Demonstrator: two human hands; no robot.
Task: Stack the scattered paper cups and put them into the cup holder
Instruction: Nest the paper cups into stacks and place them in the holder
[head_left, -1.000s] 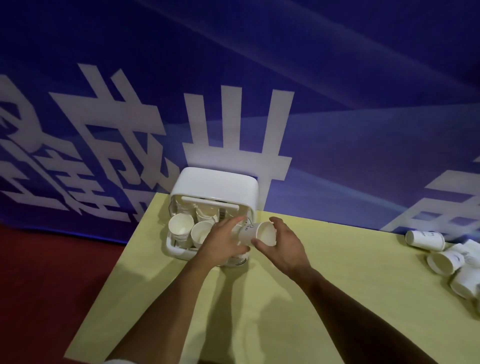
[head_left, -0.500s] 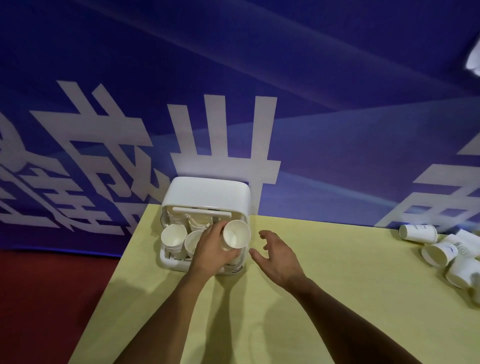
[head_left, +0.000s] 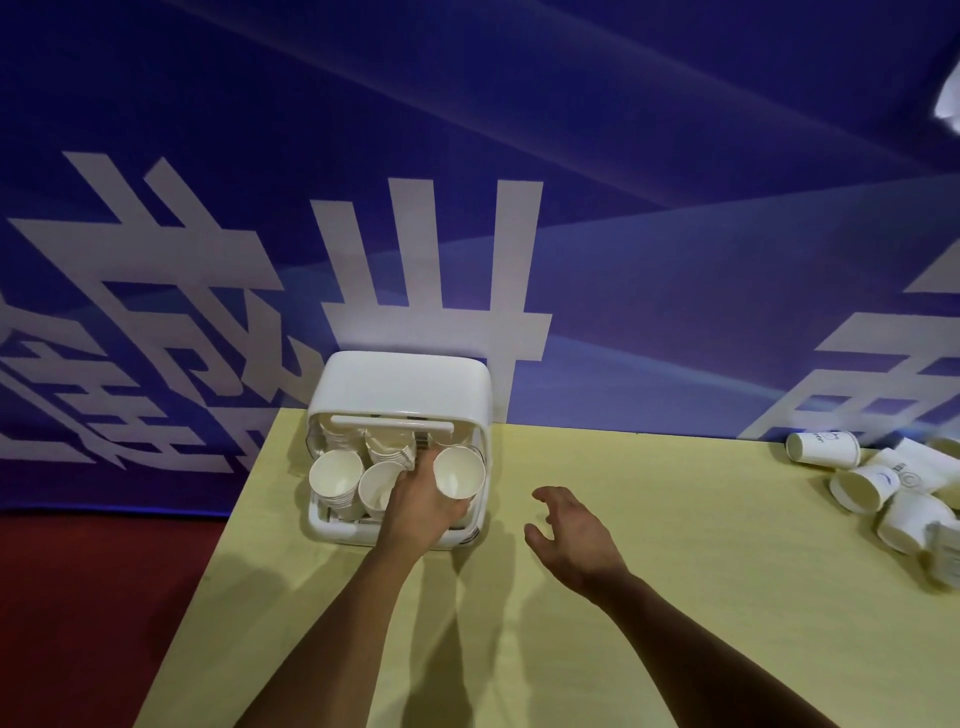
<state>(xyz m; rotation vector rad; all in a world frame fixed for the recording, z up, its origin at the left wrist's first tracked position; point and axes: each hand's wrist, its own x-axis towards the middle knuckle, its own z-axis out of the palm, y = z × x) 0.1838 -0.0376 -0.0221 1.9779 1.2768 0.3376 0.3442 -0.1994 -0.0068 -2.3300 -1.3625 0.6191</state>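
The left hand (head_left: 423, 499) gripped a white paper cup (head_left: 459, 473), fingers curled round its side. The cup's mouth tilted toward the camera at the right end of the white cup holder (head_left: 400, 382). Just left of that hand, two cup stacks (head_left: 336, 475) stood in the holder. The right hand (head_left: 571, 535) hung over the pale yellow table (head_left: 675, 597), fingers spread and relaxed, holding nothing. Well to its right, the scattered cups (head_left: 823, 448) lay on their sides near the table's far edge. Beyond both hands hung a blue backdrop (head_left: 675, 260) with large white characters. A dark red floor (head_left: 93, 597) lay left of the left forearm.
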